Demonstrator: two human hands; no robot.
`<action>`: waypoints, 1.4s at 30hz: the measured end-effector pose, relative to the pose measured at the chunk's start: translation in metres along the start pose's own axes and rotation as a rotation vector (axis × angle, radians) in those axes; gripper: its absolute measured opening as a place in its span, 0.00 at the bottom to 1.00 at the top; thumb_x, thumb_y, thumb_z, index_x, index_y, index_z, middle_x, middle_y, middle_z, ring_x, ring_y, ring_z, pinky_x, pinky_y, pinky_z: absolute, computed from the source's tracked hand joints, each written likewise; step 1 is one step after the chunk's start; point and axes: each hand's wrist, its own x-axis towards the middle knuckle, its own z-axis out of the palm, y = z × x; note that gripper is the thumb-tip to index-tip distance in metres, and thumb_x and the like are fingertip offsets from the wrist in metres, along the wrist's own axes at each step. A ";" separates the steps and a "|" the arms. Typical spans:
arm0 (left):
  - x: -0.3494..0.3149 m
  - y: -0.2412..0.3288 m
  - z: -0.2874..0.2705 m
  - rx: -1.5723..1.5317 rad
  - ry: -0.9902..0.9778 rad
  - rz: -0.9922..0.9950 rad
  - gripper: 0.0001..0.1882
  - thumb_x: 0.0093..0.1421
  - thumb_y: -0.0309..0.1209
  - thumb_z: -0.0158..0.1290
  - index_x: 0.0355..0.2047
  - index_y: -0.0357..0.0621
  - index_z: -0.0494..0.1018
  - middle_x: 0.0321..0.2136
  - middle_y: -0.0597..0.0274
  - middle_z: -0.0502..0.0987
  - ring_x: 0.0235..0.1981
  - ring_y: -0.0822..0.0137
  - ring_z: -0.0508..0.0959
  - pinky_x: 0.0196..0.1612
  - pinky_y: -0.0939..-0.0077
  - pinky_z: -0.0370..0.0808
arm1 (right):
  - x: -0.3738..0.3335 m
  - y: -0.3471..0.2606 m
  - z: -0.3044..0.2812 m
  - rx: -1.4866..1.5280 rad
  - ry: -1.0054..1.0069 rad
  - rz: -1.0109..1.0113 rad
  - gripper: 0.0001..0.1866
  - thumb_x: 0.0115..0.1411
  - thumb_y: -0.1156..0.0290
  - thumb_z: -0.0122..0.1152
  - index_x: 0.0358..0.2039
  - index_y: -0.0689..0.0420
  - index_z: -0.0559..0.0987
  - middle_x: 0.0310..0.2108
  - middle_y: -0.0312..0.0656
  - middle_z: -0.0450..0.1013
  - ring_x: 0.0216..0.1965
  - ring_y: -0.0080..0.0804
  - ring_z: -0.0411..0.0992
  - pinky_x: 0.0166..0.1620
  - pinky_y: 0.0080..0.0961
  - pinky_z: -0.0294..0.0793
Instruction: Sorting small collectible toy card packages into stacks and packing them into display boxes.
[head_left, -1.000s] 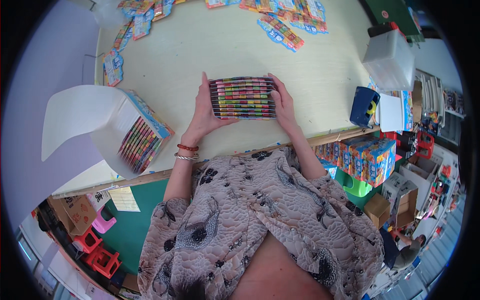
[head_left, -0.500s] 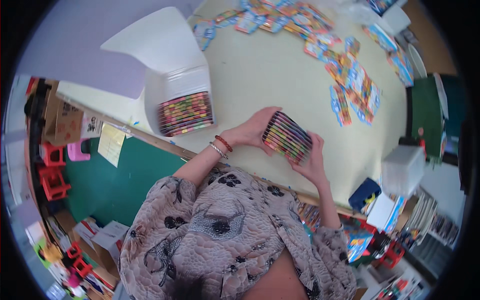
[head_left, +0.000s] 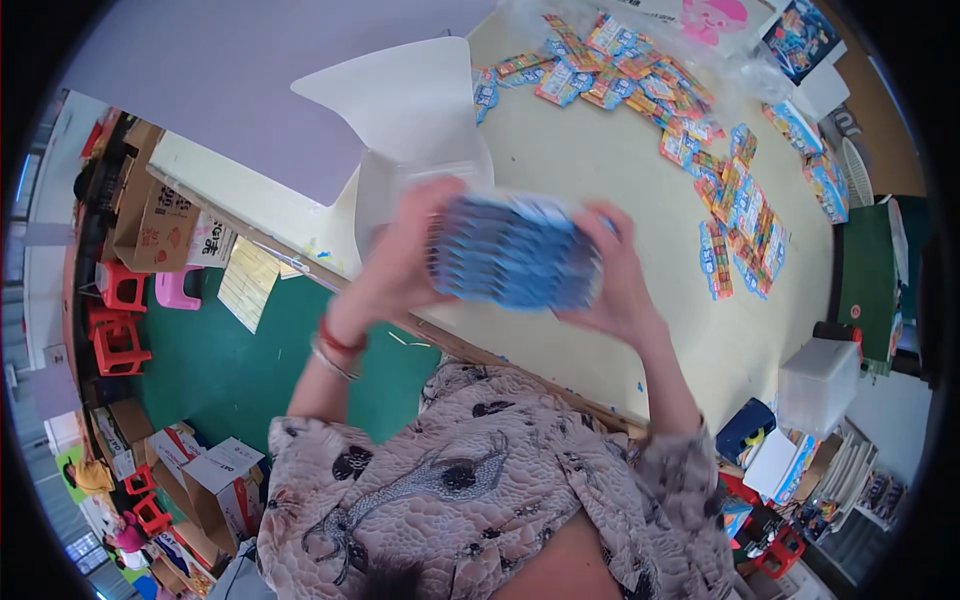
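A thick stack of flat card packs [head_left: 515,255] is held up over the table's near edge, its layered blue edges facing me and slightly blurred. My left hand [head_left: 405,250] grips its left end. My right hand [head_left: 620,285] clasps the right end, with the fingers at the upper corner and the thumb low. Just behind the left hand stands an open white carton [head_left: 415,110] with its lid raised; the hands and the stack cover much of its inside.
Loose blue-and-orange card packs [head_left: 745,205] lie scattered across the far right of the pale table [head_left: 575,150]. A clear plastic bin [head_left: 820,375] and a dark blue pouch [head_left: 745,427] are at the right. Red stools [head_left: 120,345] and cardboard boxes [head_left: 225,480] stand left on the green floor.
Both hands have raised the stack, moved it left toward the carton and turned it, so blue edges show instead of multicoloured ones. The whole view has shifted slightly.
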 end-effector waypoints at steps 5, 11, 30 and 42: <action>0.011 -0.060 -0.068 0.036 0.099 -0.161 0.58 0.33 0.25 0.72 0.63 0.43 0.50 0.56 0.50 0.60 0.58 0.53 0.64 0.62 0.66 0.64 | 0.111 0.015 0.054 0.034 -0.072 -0.099 0.50 0.34 0.68 0.75 0.59 0.51 0.60 0.54 0.50 0.57 0.56 0.50 0.62 0.55 0.38 0.69; 0.001 -0.105 -0.061 0.258 0.046 -0.221 0.55 0.35 0.34 0.72 0.61 0.45 0.51 0.55 0.54 0.62 0.60 0.56 0.63 0.62 0.56 0.55 | 0.130 0.042 0.090 -0.129 -0.172 -0.127 0.50 0.36 0.62 0.75 0.60 0.49 0.58 0.54 0.49 0.57 0.56 0.48 0.62 0.60 0.46 0.60; 0.012 -0.117 -0.043 0.930 -0.343 -0.295 0.67 0.35 0.41 0.70 0.68 0.48 0.36 0.60 0.57 0.58 0.63 0.58 0.59 0.63 0.29 0.40 | 0.139 0.038 0.120 -0.892 -0.356 -0.040 0.48 0.39 0.61 0.73 0.60 0.62 0.61 0.49 0.39 0.66 0.57 0.32 0.62 0.66 0.66 0.34; -0.006 -0.130 -0.014 1.187 -0.113 -0.108 0.33 0.65 0.53 0.36 0.65 0.49 0.55 0.66 0.69 0.55 0.67 0.67 0.53 0.67 0.45 0.36 | 0.141 0.037 0.139 -1.157 -0.409 -0.053 0.41 0.49 0.63 0.65 0.61 0.63 0.61 0.54 0.42 0.65 0.58 0.38 0.59 0.66 0.64 0.33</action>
